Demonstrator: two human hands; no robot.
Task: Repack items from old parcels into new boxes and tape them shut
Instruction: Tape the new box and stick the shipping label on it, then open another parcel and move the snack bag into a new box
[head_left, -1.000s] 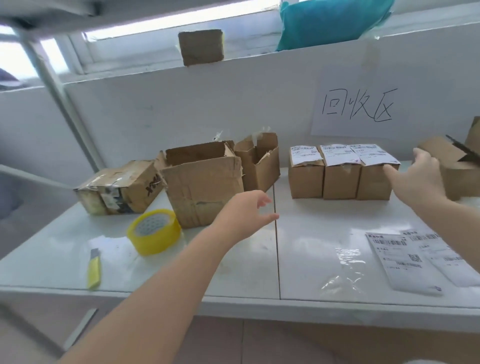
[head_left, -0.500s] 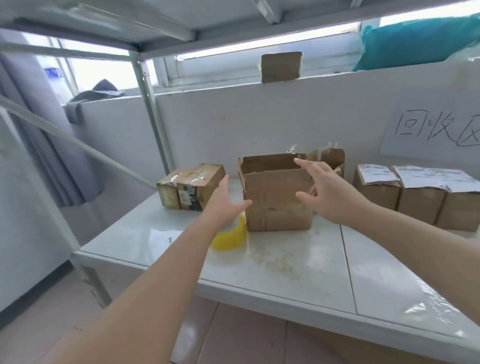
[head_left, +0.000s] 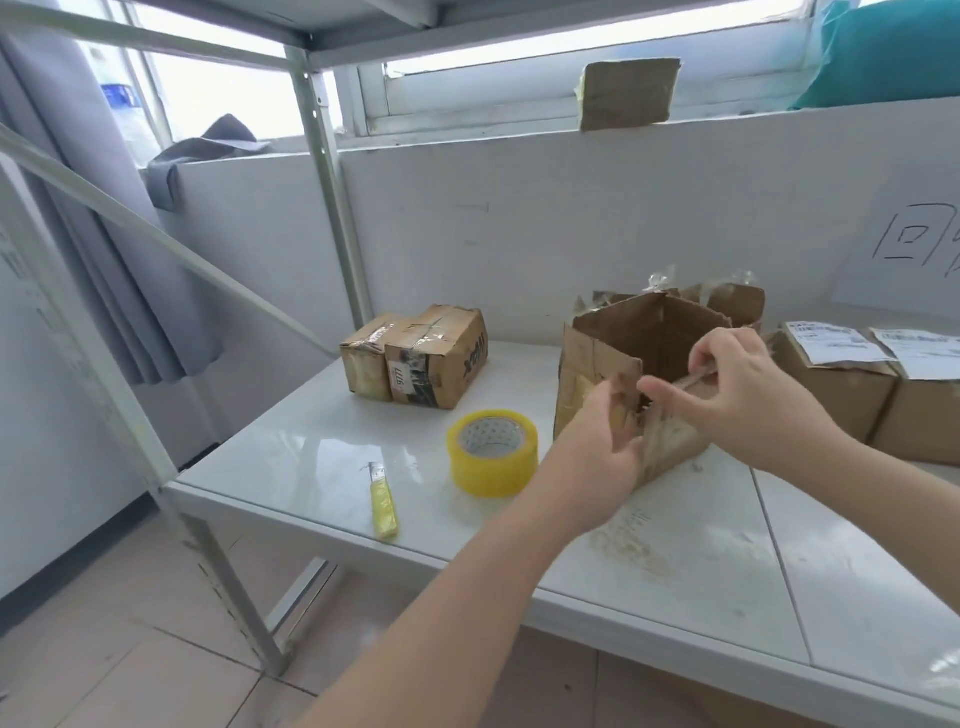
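**Worn box in both grips: light, limp, best held low**

Nearest on the counter (head_left: 291, 457) lie a yellow knife (head_left: 383, 503) and, just beside it, a roll of yellow tape (head_left: 492, 453). Neither is being touched. A patch of pale grit is scattered on the counter in front of the box.

The left grip (head_left: 597, 449) is curled onto the near corner of the open box (head_left: 605, 345), with the thumb up against the wall. The right grip (head_left: 748, 397) pinches the near rim between thumb and forefinger. Whether it has bare card or a strip of old tape there, I cannot tell. The box stands upright on the counter, right of the tape roll. What can be seen of the inside is bare card, and the bottom is hidden.

By its look the box will handle as light and soft. The card is creased, the top edge is ragged, and the near wall bows where the grips meet. I judge that pulling on the rim alone would fold or tear it. A hold low on two opposite walls, or under the base, should carry it better. Shiny tape remnants on the walls may be slick.

Farther back to the left, two taped parcels (head_left: 415, 358) sit touching each other, dense with tape. They are probably heavier and stiffer, so the knife would suit them. A smaller open carton (head_left: 737, 306) stands behind the box. Labelled boxes (head_left: 831, 384) line up to the right.
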